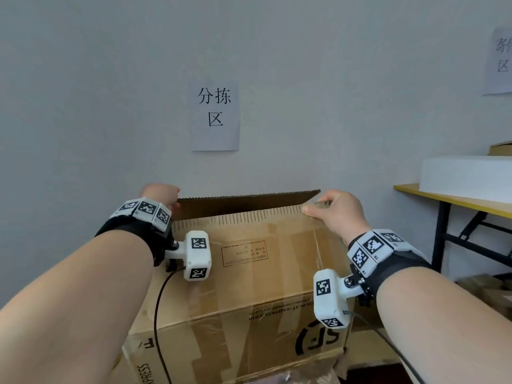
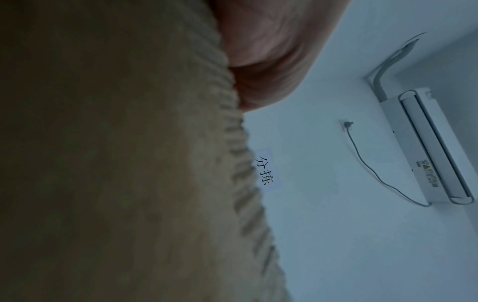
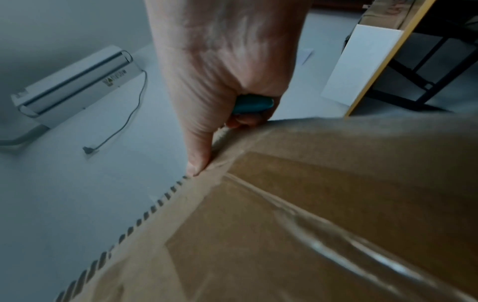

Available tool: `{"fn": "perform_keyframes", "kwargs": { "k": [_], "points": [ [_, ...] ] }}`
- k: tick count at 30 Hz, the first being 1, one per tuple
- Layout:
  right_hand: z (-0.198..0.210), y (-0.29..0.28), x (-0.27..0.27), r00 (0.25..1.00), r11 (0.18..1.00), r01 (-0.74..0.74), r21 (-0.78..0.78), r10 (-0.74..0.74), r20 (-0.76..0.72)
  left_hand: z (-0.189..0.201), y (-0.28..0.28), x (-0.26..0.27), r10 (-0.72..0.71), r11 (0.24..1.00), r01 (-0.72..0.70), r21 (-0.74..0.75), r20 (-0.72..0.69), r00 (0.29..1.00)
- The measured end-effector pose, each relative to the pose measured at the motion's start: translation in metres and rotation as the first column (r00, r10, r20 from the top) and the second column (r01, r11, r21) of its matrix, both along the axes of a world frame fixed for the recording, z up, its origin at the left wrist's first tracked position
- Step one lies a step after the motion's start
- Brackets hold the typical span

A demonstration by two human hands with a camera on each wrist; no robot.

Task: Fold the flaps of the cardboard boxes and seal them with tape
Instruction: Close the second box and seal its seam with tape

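A large brown cardboard box with old clear tape on it stands in front of me. Its near flap is raised upright, and a far flap shows behind it. My left hand grips the near flap's upper left corner. My right hand pinches the upper right corner, thumb on the near face. In the right wrist view the thumb presses the flap's corrugated edge, and a small teal object sits tucked in the palm. The left wrist view shows the flap close up with my hand at its edge.
A table with a yellow edge and black legs stands at the right, carrying a white foam block. The wall close behind the box bears a paper sign. An air conditioner hangs high on the wall. More cardboard lies low at the right.
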State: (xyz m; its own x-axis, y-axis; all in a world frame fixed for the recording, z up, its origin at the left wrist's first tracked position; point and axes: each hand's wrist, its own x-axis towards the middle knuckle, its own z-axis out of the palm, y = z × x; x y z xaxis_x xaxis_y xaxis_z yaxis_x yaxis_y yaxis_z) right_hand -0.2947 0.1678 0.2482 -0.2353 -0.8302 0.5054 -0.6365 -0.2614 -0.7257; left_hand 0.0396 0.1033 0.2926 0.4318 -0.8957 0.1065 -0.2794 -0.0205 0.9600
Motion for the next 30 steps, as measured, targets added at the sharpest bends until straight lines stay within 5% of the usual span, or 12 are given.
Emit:
{"fn": "perform_keyframes", "kwargs": {
  "k": [7,11,14,17,19,23,30],
  "points": [
    [0.001,-0.033,0.000,0.997,0.997,0.062,-0.035,-0.063,-0.036,0.008,-0.019,-0.006,-0.002,1.000,0.002,0.000,0.076,0.997],
    [-0.002,-0.041,0.005,0.983,0.994,0.032,0.100,-0.013,-0.182,0.009,-0.018,-0.005,-0.042,0.984,-0.003,0.177,0.249,0.967],
    [-0.001,-0.041,0.012,0.977,0.988,0.053,0.148,-0.021,-0.211,0.010,0.002,0.001,-0.101,0.964,-0.062,0.257,0.574,0.812],
    [0.004,-0.039,0.016,0.980,0.989,0.072,0.132,-0.046,-0.191,0.007,0.034,0.006,-0.111,0.952,-0.128,0.280,0.701,0.705],
    [0.009,-0.038,0.017,0.980,0.990,0.087,0.107,-0.066,-0.189,0.001,0.048,0.015,-0.098,0.956,-0.118,0.269,0.670,0.736],
    [0.013,-0.033,0.023,0.978,0.990,0.122,0.069,-0.108,-0.180,-0.024,0.071,0.040,-0.148,0.933,0.021,0.360,0.330,0.932],
    [-0.008,-0.026,0.028,0.969,0.972,0.204,0.114,-0.183,-0.167,-0.080,0.061,0.047,-0.005,0.946,-0.059,0.320,0.195,0.981]
  ]
}}
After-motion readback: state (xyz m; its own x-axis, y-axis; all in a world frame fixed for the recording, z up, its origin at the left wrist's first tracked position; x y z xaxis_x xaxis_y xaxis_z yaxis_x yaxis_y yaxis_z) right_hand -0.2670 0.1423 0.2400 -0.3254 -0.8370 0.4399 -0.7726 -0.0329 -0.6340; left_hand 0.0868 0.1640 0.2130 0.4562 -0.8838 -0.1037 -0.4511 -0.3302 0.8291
